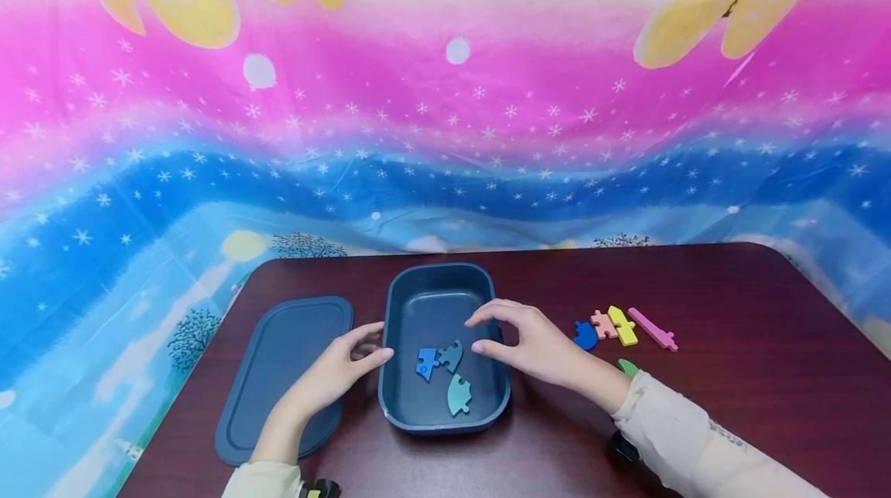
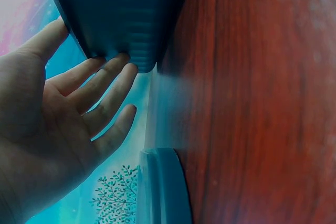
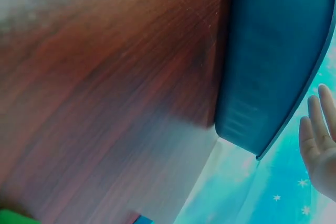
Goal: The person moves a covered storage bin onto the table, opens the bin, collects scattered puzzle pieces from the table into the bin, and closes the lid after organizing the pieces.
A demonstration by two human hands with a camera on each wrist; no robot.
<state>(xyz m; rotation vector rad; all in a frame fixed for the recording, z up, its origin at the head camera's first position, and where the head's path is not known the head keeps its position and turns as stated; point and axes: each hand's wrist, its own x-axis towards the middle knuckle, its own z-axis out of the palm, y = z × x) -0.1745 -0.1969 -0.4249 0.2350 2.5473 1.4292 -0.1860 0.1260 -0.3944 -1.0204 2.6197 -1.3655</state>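
Observation:
A dark blue-grey rectangular box (image 1: 445, 427) without its lid stands on the table, and inside it lie a blue puzzle piece (image 1: 426, 363), a dark teal puzzle piece (image 1: 452, 357) and a light green-teal puzzle piece (image 1: 459, 395). Beside the box's left wall is my left hand (image 1: 339, 368); its fairly straight fingertips touch the outer wall (image 2: 113, 14), with the thumb at the rim. Over the right rim reaches my right hand (image 1: 532, 341), thumb and fingers apart and nothing between them. In the right wrist view its fingers (image 3: 317, 124) show above the rim.
A matching lid (image 1: 278, 374) lies flat left of the box. On the right are more puzzle pieces: blue (image 1: 585, 335), salmon (image 1: 602, 325), yellow (image 1: 622, 325) and pink (image 1: 653, 329). A green piece (image 1: 628, 367) is partly behind the right forearm. A printed cloth (image 1: 445, 134) hangs behind the table.

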